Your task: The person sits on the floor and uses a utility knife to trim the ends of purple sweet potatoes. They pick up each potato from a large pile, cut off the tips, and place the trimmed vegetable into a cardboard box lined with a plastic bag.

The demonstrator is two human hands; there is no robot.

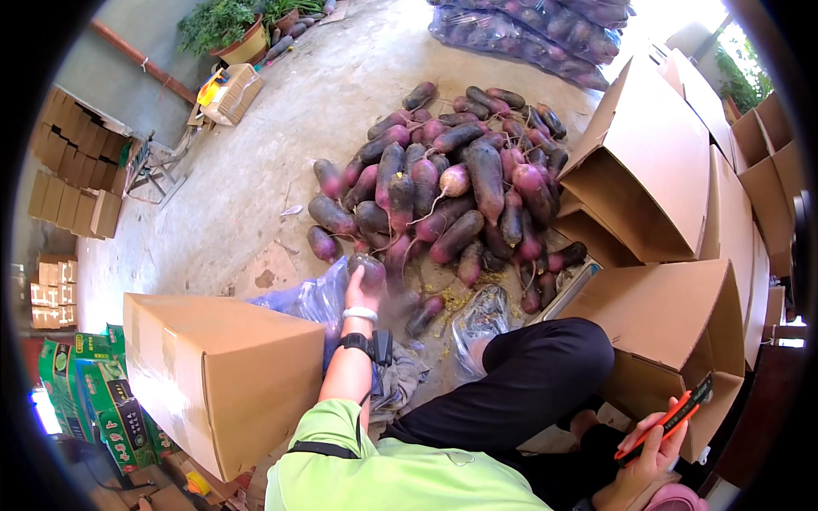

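Note:
My left hand (pixel 362 292) grips a dark purple radish (pixel 370 271) at the near edge of a large heap of purple-black radishes (pixel 441 172) on the floor. A white bracelet and a black wrist device are on that arm. Crumpled blue plastic (pixel 313 299) lies just left of the held radish. At the lower right, my right hand (pixel 652 441) holds a slim orange and black tool (pixel 671 418), which looks like a utility knife. Its flat dark end points up and right, beside an open cardboard box (pixel 658 319).
A closed cardboard box (pixel 262 364) stands left of my arm. Tall open cartons (pixel 645 166) line the right side. Clear plastic (pixel 480 326) lies by my bent leg. Filled plastic sacks (pixel 524 38) are stacked behind the heap. Green printed cartons (pixel 115 409) stand at lower left.

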